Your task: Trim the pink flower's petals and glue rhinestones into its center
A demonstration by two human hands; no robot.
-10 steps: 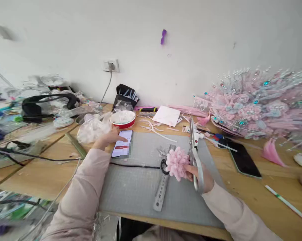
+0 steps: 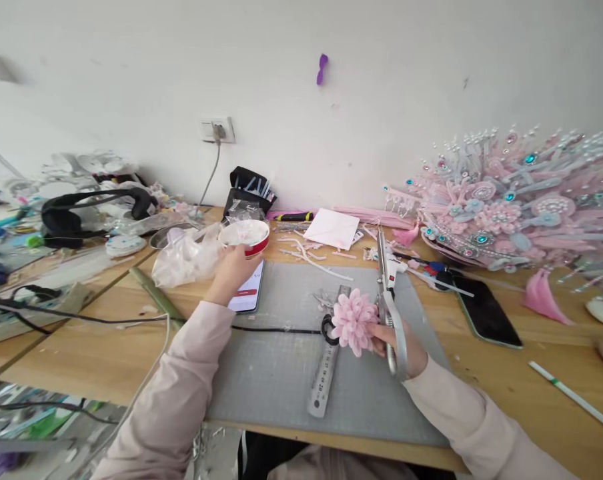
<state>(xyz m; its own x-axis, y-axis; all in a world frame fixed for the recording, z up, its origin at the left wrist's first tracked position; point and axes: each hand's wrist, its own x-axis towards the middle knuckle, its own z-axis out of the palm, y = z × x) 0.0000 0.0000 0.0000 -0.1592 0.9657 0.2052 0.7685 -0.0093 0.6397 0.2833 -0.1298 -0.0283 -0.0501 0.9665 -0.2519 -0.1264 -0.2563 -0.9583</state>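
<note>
My left hand (image 2: 235, 268) is at the near rim of a red and white bowl (image 2: 255, 250); its fingertips are largely hidden, so I cannot tell whether they grip the rim. A lit phone (image 2: 250, 293) lies partly under that hand. Between the fingers of my right hand (image 2: 406, 347) is a pink fluffy flower (image 2: 354, 321). Scissors (image 2: 383, 260) with metal blades rest in the same hand, blades pointing away and a grey handle loop across the hand. Beside the flower, a black ring (image 2: 327, 330) on a dark cord lies over a steel ruler (image 2: 322, 383).
A grey cutting mat (image 2: 266, 380) covers the table's front. A clear plastic bag (image 2: 186, 257) sits left of the bowl. To the right are a white glue gun (image 2: 395, 269), a dark phone (image 2: 489, 313) and a large pink and blue beaded headdress (image 2: 501, 207). Cables cross the left side.
My left hand has moved from the phone's left edge up and right to the bowl, covering part of the phone. My right hand still holds the flower and scissors in place.
</note>
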